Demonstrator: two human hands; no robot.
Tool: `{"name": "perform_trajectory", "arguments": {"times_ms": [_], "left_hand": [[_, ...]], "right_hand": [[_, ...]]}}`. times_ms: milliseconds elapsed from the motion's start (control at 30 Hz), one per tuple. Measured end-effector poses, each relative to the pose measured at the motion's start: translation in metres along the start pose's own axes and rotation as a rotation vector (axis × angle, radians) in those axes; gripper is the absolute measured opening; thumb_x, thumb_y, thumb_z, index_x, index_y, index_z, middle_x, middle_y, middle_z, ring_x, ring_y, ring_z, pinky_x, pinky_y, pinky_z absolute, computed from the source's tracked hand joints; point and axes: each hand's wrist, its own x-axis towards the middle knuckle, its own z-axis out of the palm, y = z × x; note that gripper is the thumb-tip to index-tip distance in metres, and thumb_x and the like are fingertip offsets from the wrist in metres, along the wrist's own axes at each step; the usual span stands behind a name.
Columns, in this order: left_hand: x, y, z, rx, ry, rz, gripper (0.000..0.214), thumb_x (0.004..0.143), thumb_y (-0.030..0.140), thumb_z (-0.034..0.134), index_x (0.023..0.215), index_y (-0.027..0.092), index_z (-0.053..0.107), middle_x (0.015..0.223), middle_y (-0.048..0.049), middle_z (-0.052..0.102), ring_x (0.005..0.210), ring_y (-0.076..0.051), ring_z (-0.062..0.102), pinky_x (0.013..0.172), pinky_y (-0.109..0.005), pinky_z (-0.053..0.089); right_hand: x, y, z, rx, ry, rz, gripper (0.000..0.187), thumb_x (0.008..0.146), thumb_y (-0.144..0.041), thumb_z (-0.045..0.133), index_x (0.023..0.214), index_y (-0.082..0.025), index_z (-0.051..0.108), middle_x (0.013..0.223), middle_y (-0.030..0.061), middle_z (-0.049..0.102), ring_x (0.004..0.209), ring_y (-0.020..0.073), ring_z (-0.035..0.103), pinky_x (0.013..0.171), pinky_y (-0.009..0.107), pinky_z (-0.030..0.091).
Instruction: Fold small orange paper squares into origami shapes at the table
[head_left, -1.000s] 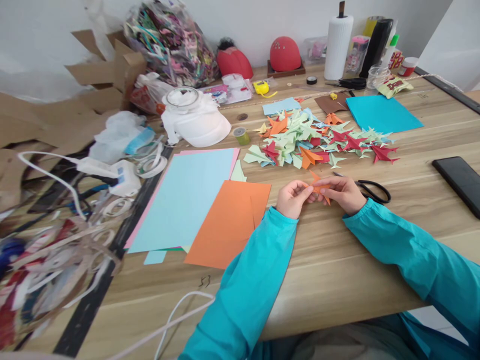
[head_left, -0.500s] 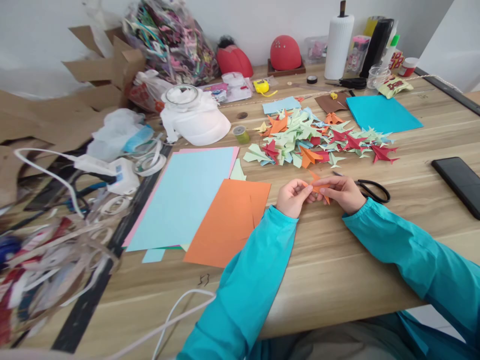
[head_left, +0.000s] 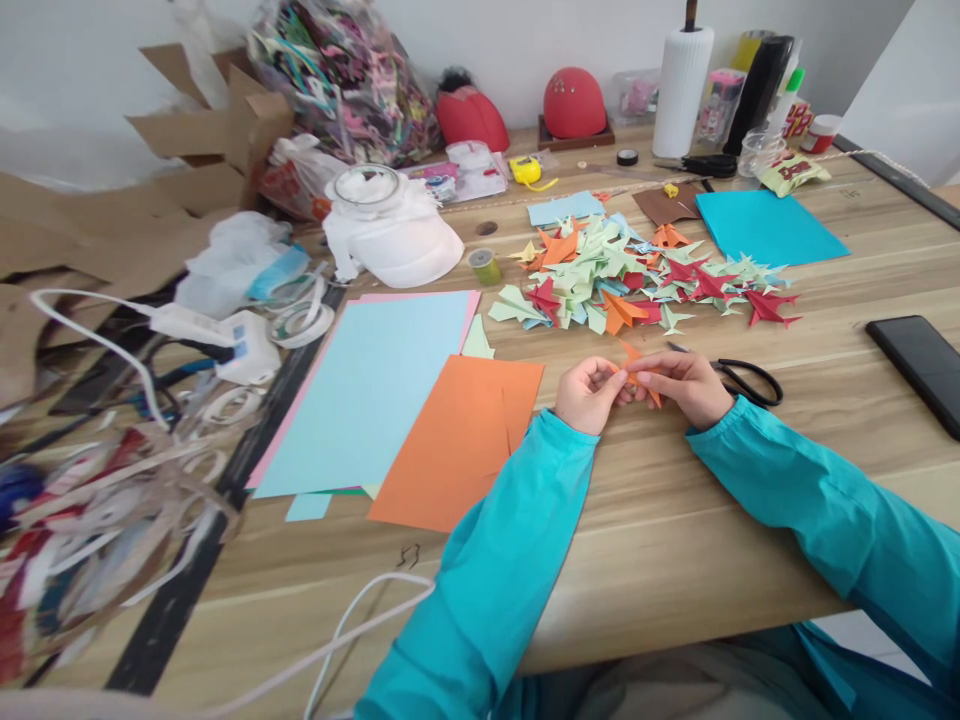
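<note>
- White cable (head_left: 390, 577): looped at the near edge of the wooden table (head_left: 675, 560).
- Orange paper sheet (head_left: 442, 450): lay partly under the left forearm, overlapping a pale blue sheet (head_left: 367, 390).
- Left hand (head_left: 585, 396): thumb and fingertips pinched on the folded orange paper.
- Right hand (head_left: 694, 389): thumb and fingers closed on the same piece, close beside the left.
- Folded orange paper (head_left: 631, 352): held between both hands, pointed ends showing above and below the fingers.
- Black-handled scissors (head_left: 750, 364): lay just beyond the right hand, partly hidden by it.
- Black smartphone (head_left: 919, 370): lay well to the right.
- Pile of folded paper shapes (head_left: 592, 262): green, red, orange and blue, beyond the hands.
- Thread spool (head_left: 484, 267): stood left of the pile.
- Turquoise sheet (head_left: 772, 228): lay behind the pile, rightward.
- Yellow tape measure (head_left: 525, 171): lay farther back.
</note>
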Motion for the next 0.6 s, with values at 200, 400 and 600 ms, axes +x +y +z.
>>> {"name": "perform_trajectory", "arguments": {"times_ms": [200,400,600], "left_hand": [[0.0,0.0002,-0.0008,-0.016,-0.002,-0.018,0.028,0.059,0.031,0.071,0.065,0.014,0.05,0.049,0.0003,0.059,0.042,-0.01,0.055,0.045,-0.022,0.046],[0.0009,0.0012,-0.0016,-0.046,-0.022,-0.037,0.031,0.058,0.033,0.071,0.069,0.014,0.049,0.049,0.0005,0.059,0.041,-0.011,0.055,0.045,-0.023,0.045],[0.0008,0.0012,-0.0013,-0.049,-0.013,-0.044,0.032,0.056,0.034,0.072,0.068,0.014,0.049,0.047,0.0015,0.058,0.04,-0.011,0.055,0.044,-0.023,0.045]], "right_hand": [[-0.0003,-0.0015,0.0009,0.006,-0.001,0.02,0.031,0.063,-0.032,0.071,0.088,-0.014,0.068,0.058,0.0021,0.065,0.047,0.0094,0.054,0.044,0.022,0.04],[-0.0005,-0.0027,0.0013,0.01,-0.004,0.03,0.035,0.062,-0.032,0.072,0.091,-0.013,0.068,0.056,0.0018,0.064,0.045,0.0091,0.053,0.043,0.023,0.04],[-0.0007,-0.0017,0.0011,0.01,-0.006,0.032,0.036,0.063,-0.033,0.071,0.093,-0.013,0.067,0.056,0.0022,0.065,0.044,0.0091,0.053,0.043,0.023,0.04]]}}
